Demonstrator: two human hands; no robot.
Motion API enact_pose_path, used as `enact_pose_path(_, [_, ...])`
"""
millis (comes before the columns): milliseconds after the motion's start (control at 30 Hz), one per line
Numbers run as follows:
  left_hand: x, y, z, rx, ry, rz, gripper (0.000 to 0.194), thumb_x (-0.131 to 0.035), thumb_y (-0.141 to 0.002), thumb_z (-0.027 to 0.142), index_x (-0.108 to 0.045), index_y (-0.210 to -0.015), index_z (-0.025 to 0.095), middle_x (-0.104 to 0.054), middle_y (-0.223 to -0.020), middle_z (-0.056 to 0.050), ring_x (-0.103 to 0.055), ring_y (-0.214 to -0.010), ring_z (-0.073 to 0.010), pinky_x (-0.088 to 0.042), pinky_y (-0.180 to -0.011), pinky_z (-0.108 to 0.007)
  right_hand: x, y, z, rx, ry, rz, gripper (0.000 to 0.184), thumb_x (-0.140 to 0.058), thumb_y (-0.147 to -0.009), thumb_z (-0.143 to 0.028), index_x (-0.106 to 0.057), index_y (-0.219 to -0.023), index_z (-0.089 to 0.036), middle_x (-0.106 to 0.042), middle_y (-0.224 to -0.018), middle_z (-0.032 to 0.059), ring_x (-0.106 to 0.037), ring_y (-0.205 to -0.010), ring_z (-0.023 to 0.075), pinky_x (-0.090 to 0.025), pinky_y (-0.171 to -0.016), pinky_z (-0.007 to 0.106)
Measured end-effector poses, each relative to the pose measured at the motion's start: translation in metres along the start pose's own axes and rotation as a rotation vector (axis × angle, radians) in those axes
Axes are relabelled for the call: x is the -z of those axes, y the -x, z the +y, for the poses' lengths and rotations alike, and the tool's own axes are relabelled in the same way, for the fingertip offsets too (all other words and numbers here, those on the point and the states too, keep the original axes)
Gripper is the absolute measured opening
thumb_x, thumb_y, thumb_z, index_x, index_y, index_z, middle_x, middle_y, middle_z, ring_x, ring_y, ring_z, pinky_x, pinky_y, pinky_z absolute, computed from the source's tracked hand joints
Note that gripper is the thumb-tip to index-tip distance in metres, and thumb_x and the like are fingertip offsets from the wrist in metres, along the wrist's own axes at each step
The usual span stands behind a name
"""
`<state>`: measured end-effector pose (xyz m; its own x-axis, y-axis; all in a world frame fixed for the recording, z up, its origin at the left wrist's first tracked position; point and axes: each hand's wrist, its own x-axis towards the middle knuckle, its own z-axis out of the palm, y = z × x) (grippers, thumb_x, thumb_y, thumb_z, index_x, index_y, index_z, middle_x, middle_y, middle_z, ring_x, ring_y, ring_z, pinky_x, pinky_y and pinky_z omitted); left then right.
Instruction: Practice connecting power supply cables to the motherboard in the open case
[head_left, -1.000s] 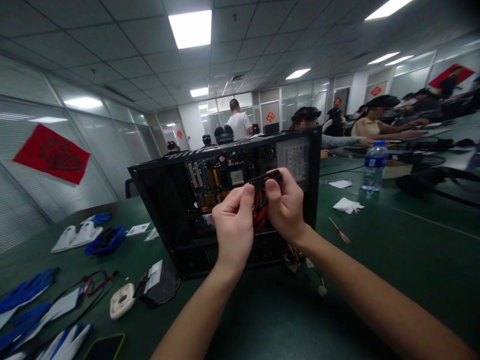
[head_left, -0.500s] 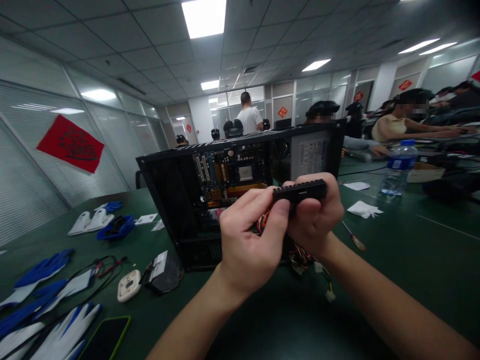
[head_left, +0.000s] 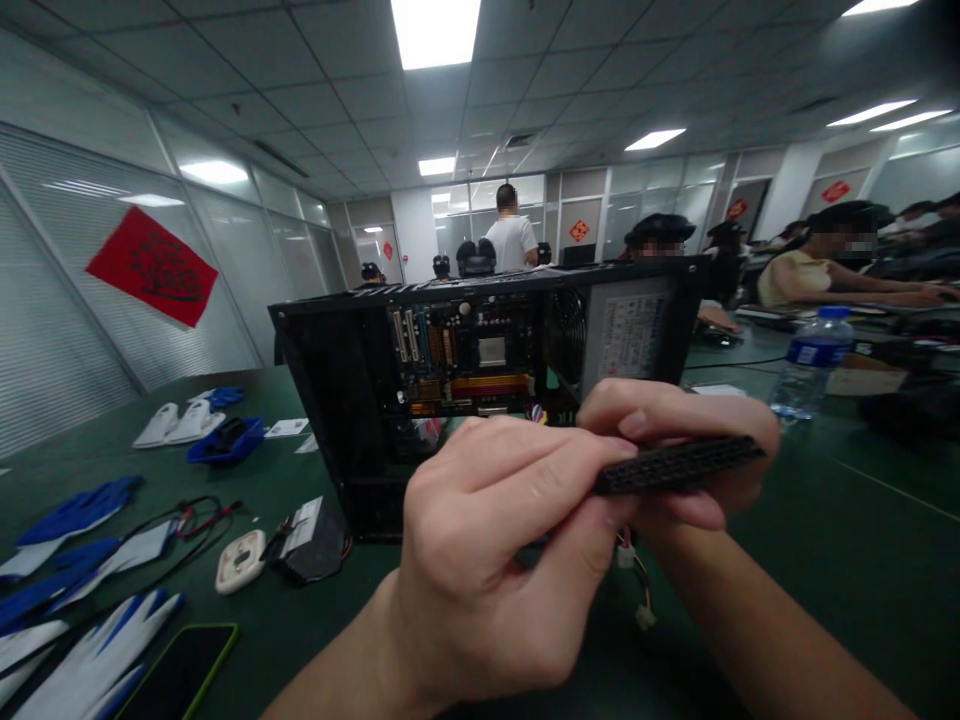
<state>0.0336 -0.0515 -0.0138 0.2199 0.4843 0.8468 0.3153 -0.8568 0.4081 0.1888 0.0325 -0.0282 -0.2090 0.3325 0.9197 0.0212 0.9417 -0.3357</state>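
Between my two hands is a long black multi-pin power connector (head_left: 681, 468), its rows of holes facing me. My left hand (head_left: 506, 545) pinches its left end between thumb and fingers. My right hand (head_left: 679, 412) is closed around its right end from behind. Beyond them an open black computer case (head_left: 322, 385) lies on its side edge, showing the motherboard (head_left: 491, 350) and, at the upper right, a labelled power supply (head_left: 626, 325). A loose white plug (head_left: 645, 615) on thin wires hangs below my right wrist. The connector's own wires are mostly hidden by my hands.
Left on the green table are blue-and-white gloves (head_left: 112, 650), a phone (head_left: 180, 672), a beige round-cornered object (head_left: 241, 562), a black part with a label (head_left: 309, 545) and a blue tray (head_left: 225, 440). A water bottle (head_left: 814, 365) stands right. Other people sit or stand farther back.
Both hands have come closer to me with the connector, lower and to the right. The connector has turned so its holes now face me. The view has shifted slightly.
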Motion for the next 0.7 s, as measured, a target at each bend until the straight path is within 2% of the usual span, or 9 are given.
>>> enact_pose_path(67, [0.0,0.0,0.0,-0.014,0.002,0.002,0.019,-0.065,-0.088,0.02,-0.08,-0.099,0.023,-0.078,-0.095,-0.009,-0.073,-0.083,-0.0223,-0.058,-0.079,-0.032,0.001,-0.002,-0.003,0.08,-0.034,0.038,0.06,-0.053,-0.079,-0.081,-0.046,-0.059,-0.025,-0.047,-0.048,0.0003,-0.046,-0.041,0.0162,-0.042,-0.043,0.032])
enact_pose_path(267, [-0.001,0.001,0.002,-0.037,0.002,0.004,0.021,-0.064,-0.088,0.019,-0.08,-0.101,0.021,-0.078,-0.097,-0.009,-0.072,-0.085,-0.0226,-0.058,-0.082,-0.032,-0.003,0.003,0.003,0.189,0.013,0.086,0.059,-0.049,-0.081,-0.082,-0.048,-0.063,-0.026,-0.044,-0.047,-0.0013,-0.044,-0.039,0.016,-0.041,-0.042,0.032])
enact_pose_path(367, [-0.001,-0.001,-0.001,0.038,-0.004,0.038,0.02,-0.065,-0.088,0.018,-0.08,-0.099,0.021,-0.077,-0.097,-0.009,-0.072,-0.086,-0.0229,-0.058,-0.082,-0.031,-0.013,0.007,0.009,0.249,0.078,0.25,0.044,-0.051,-0.089,-0.07,-0.053,-0.077,-0.027,-0.054,-0.058,-0.0007,-0.05,-0.045,0.0158,-0.043,-0.046,0.031])
enact_pose_path(467, [0.0,-0.004,-0.01,0.098,-0.006,0.09,0.02,-0.067,-0.086,0.02,-0.079,-0.102,0.02,-0.076,-0.098,-0.008,-0.07,-0.09,-0.0234,-0.056,-0.085,-0.031,-0.026,0.009,0.013,0.137,0.215,0.394,0.036,-0.051,-0.093,-0.062,-0.055,-0.088,-0.027,-0.057,-0.067,0.0008,-0.053,-0.053,0.0163,-0.043,-0.05,0.03])
enact_pose_path(567, [0.001,-0.008,-0.022,0.128,-0.014,0.097,0.024,-0.068,-0.084,0.021,-0.077,-0.107,0.019,-0.075,-0.097,-0.007,-0.069,-0.09,-0.0229,-0.055,-0.085,-0.031,-0.032,0.006,0.015,-0.005,0.248,0.345,0.037,-0.051,-0.093,-0.062,-0.053,-0.09,-0.026,-0.054,-0.065,-0.0004,-0.051,-0.055,0.0161,-0.042,-0.051,0.029])
enact_pose_path(700, [0.007,-0.014,-0.036,0.184,-0.101,0.059,0.024,-0.067,-0.085,0.023,-0.075,-0.107,0.019,-0.075,-0.099,-0.007,-0.068,-0.091,-0.0229,-0.053,-0.086,-0.031,-0.031,-0.002,0.02,-0.033,0.182,0.19,0.031,-0.053,-0.095,-0.054,-0.05,-0.093,-0.024,-0.054,-0.066,-0.0025,-0.051,-0.055,0.0142,-0.039,-0.052,0.026])
